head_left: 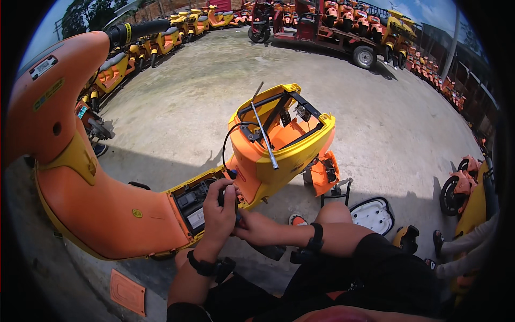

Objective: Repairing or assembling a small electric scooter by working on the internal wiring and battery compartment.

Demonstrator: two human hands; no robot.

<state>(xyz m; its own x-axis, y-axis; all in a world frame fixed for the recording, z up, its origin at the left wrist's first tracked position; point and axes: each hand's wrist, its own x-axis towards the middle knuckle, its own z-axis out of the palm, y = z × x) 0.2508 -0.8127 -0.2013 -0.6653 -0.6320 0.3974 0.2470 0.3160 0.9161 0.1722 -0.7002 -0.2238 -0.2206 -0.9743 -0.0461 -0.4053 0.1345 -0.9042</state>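
Observation:
Both hands meet over the open floor compartment [189,206] of an orange and yellow electric scooter [123,212]. My left hand [219,208] is closed around a dark object, mostly hidden by its fingers. Close beside it, my right hand [257,228] pinches something small; a bit of teal shows there, but its kind is unclear. A black cable [225,147] curves from the seat opening down toward my hands. Across the scooter's open seat frame [284,102] leans a long metal wrench [264,134] with a bent or crossed upper end.
An orange panel [127,292] lies on the ground at lower left. A seat [373,216] rests underside up at right, near a small yellow and black part [406,239]. Another person's legs [466,247] are at far right. Parked scooters [161,43] and a loaded red cargo tricycle [316,32] stand behind.

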